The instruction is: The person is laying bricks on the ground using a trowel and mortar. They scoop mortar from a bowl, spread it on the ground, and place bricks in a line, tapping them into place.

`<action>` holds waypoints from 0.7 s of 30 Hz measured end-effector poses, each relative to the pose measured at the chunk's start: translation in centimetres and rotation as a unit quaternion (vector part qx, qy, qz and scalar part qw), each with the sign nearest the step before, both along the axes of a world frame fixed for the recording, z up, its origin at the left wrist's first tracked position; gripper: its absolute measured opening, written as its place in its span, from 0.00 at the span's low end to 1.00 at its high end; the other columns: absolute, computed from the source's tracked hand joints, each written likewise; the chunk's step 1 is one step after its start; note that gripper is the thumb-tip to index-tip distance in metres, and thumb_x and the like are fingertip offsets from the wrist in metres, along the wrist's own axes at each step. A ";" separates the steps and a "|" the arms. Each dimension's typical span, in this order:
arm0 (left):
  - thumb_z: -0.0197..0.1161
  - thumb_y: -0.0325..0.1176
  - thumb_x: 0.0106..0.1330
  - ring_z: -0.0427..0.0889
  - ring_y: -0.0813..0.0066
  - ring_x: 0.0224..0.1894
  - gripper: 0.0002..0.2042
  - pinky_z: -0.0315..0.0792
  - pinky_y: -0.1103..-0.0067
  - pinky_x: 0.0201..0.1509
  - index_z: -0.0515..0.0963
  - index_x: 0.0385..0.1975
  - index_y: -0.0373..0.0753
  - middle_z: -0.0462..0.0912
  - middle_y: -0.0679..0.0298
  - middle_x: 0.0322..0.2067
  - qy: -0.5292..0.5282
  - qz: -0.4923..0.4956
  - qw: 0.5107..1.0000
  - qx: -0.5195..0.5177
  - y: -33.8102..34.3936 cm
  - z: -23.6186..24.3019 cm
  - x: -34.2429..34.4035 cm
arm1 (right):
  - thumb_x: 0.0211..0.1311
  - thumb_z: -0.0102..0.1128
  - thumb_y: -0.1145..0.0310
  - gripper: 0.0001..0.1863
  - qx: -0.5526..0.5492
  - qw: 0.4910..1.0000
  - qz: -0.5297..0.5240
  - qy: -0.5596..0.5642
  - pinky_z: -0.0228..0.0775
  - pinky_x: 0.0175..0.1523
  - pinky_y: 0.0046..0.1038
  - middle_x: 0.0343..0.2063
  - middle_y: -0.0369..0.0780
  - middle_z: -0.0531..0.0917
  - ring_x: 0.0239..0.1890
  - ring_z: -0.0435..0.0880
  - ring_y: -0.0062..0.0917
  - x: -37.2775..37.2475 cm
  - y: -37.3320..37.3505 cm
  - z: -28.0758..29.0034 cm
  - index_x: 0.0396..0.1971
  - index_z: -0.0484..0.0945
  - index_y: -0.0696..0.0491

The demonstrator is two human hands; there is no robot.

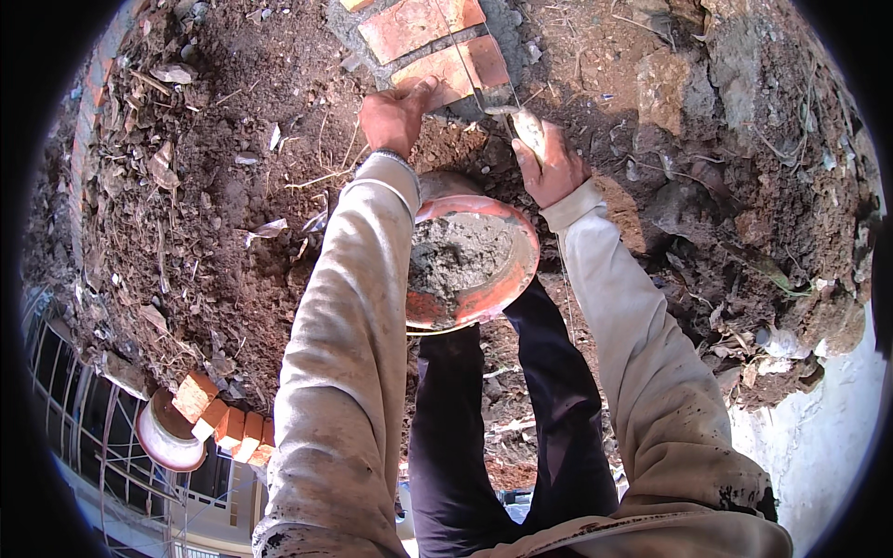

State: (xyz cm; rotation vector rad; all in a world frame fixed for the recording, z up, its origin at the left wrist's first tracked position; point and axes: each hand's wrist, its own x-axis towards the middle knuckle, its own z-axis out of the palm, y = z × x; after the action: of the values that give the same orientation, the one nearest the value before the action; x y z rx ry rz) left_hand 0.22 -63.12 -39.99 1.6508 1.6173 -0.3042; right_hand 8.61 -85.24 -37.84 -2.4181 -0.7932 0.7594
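Two orange-red bricks lie side by side in grey mortar (pixel 528 56) at the top. My left hand (pixel 391 121) is closed at the left end of the nearer brick (pixel 446 73), its thumb against the brick and some fingers hidden. My right hand (pixel 555 167) is wrapped round the pale handle of a trowel (pixel 527 130), just right of that brick. The trowel's bent neck points toward the brick, and its blade shows only as a thin dark edge. Thin string (pixel 453 37) runs over the bricks. Below my hands stands an orange basin (pixel 521 260) holding wet grey mortar (pixel 460 256).
Rough brown soil with stones and dry litter surrounds the bricks. Several loose bricks (pixel 228 426) and a round bowl (pixel 172 437) sit at the lower left, beside metal bars (pixel 112 428). A whitish wall surface (pixel 809 418) borders the lower right. My legs straddle ground behind the basin.
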 end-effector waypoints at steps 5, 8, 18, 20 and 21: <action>0.71 0.55 0.46 0.83 0.61 0.38 0.27 0.73 0.73 0.48 0.83 0.33 0.34 0.84 0.50 0.32 -0.016 -0.007 1.000 -0.009 0.0 -0.1 -0.2 | 0.61 0.55 0.53 0.25 -0.031 0.999 -0.002 0.024 0.72 0.42 0.43 0.39 0.51 0.79 0.39 0.79 0.50 0.3 0.0 -0.8 0.49 0.68 0.56; 0.70 0.55 0.47 0.82 0.63 0.41 0.29 0.71 0.74 0.51 0.82 0.37 0.31 0.83 0.50 0.36 -0.005 -0.005 0.999 -0.045 0.3 -0.5 -0.2 | 0.61 0.56 0.56 0.23 0.027 0.999 0.000 0.018 0.72 0.41 0.42 0.38 0.51 0.79 0.38 0.79 0.50 0.1 -0.6 -0.2 0.48 0.68 0.56; 0.66 0.46 0.57 0.74 0.60 0.53 0.32 0.66 0.72 0.57 0.68 0.55 0.27 0.75 0.50 0.49 -0.169 0.074 0.978 0.097 -4.4 8.9 -10.6 | 0.56 0.60 0.61 0.26 -0.044 0.982 0.031 0.182 0.75 0.35 0.36 0.33 0.49 0.81 0.32 0.82 0.45 -4.7 -13.9 18.5 0.51 0.64 0.56; 0.64 0.43 0.58 0.71 0.55 0.53 0.28 0.63 0.69 0.59 0.69 0.54 0.32 0.72 0.47 0.49 -0.125 0.060 0.975 0.171 -7.3 12.6 -15.2 | 0.54 0.59 0.65 0.24 -0.044 0.979 0.101 0.171 0.74 0.37 0.39 0.33 0.50 0.80 0.33 0.81 0.47 -5.5 -14.2 20.9 0.50 0.65 0.57; 0.64 0.43 0.58 0.69 0.54 0.54 0.28 0.62 0.68 0.60 0.68 0.55 0.31 0.71 0.48 0.49 -0.079 0.078 0.979 0.168 -8.9 14.0 -17.3 | 0.53 0.59 0.66 0.24 -0.047 0.977 0.128 0.164 0.74 0.37 0.40 0.33 0.50 0.79 0.33 0.81 0.47 -5.8 -13.9 21.9 0.49 0.65 0.57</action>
State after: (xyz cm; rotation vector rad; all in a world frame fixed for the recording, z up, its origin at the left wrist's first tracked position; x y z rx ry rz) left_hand -17.10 -72.07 -26.01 1.7298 1.7319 0.1885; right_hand 2.77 -99.09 -15.97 -2.2076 -0.9597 1.2831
